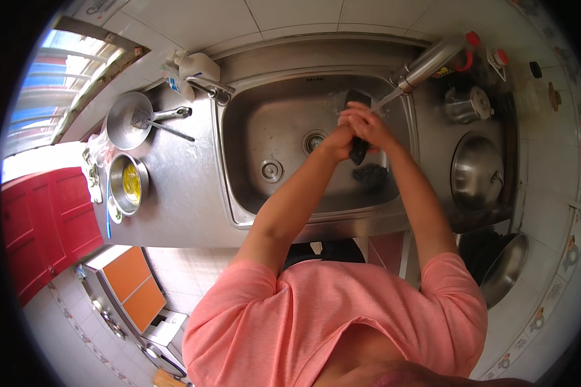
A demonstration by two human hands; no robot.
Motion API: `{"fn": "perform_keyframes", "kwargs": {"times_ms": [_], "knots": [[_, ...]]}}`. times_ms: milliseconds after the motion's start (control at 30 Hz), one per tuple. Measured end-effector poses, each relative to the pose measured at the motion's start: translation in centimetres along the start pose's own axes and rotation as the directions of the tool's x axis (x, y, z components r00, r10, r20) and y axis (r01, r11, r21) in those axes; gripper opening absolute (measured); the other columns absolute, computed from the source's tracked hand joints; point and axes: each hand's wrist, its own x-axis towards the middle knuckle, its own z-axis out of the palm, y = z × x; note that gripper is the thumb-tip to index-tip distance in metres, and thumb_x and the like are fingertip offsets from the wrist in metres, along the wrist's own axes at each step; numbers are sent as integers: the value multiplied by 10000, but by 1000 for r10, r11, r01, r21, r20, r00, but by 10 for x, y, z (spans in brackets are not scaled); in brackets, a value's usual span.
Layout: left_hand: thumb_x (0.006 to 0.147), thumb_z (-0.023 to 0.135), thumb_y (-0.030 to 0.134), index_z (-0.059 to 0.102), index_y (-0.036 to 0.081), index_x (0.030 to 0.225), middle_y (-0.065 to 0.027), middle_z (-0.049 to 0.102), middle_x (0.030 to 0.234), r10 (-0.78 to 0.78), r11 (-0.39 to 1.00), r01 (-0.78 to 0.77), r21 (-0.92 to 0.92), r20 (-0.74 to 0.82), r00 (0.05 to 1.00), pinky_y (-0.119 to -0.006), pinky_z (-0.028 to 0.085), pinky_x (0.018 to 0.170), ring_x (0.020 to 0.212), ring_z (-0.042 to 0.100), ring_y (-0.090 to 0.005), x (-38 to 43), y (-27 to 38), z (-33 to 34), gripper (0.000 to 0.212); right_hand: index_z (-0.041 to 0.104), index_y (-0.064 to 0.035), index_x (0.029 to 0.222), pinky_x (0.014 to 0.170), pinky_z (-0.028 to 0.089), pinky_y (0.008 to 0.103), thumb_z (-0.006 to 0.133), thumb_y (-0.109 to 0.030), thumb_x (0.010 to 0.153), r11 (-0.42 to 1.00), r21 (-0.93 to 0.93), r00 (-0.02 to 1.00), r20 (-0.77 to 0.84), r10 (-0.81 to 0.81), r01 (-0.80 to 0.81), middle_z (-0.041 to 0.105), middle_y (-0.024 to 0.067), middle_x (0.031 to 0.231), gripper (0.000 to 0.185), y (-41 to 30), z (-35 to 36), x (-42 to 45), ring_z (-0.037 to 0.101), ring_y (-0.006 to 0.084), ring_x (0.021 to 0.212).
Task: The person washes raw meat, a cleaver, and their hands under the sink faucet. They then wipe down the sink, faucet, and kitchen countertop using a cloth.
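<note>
Over the right half of the stainless steel sink (252, 130), my left hand (340, 141) grips a dark, long object (357, 99), whose kind I cannot tell. My right hand (368, 126) lies against the same object, its fingers over the left hand. Water runs from the faucet (416, 72) at the upper right onto the hands and splashes around them. Just below the hands, a dark mesh scouring pad (370, 175) rests on the sink floor. A drain (315, 141) is left of the hands, and a round metal drain strainer (271, 171) sits farther left.
On the left counter stand a frying pan (121, 121) with a spatula, a metal bowl (143, 184) with yellow contents and white plastic bottles (204, 66). A second tap (213, 89) is at the sink's left corner. A metal kettle (465, 104) and pot lid (474, 167) are at right.
</note>
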Motion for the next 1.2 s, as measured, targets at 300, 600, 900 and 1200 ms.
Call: {"fn": "perform_keyframes", "kwargs": {"times_ms": [300, 600, 900, 1200], "knots": [[835, 450, -24, 414, -45, 1148, -184, 494, 1135, -111, 963, 121, 239, -56, 992, -421, 543, 767, 948, 568, -311, -93, 15, 22, 316, 612, -120, 1066, 948, 389, 406, 550, -56, 780, 797, -599, 960, -172, -221, 76, 540, 149, 1167, 299, 70, -1, 31, 470, 332, 1135], [915, 391, 144, 445, -19, 1023, -153, 539, 935, -16, 993, 75, 91, -528, 849, -317, 456, 477, 653, 498, -180, -63, 6, -32, 204, 553, -19, 1083, 748, 506, 325, 494, -243, 910, 701, 670, 812, -255, 525, -243, 602, 123, 994, 289, 63, -21, 36, 600, 230, 877], [893, 480, 136, 477, 25, 934, -86, 514, 786, 141, 990, -119, 75, -538, 831, -356, 494, 523, 599, 512, -208, 33, -8, -26, 119, 518, -7, 1095, 854, 463, 311, 595, -121, 837, 654, 705, 852, -139, 505, -273, 580, 91, 1109, 292, -20, -21, 12, 576, 194, 992], [948, 319, 181, 479, 73, 1084, -90, 543, 1039, 56, 843, -189, -504, -267, 962, -325, 486, 812, 947, 558, -220, 87, 10, -50, 236, 555, -17, 1097, 827, 475, 318, 630, -157, 802, 997, 52, 990, -124, 60, -53, 616, 93, 1041, 335, -47, -12, 8, 602, 193, 935]]}}
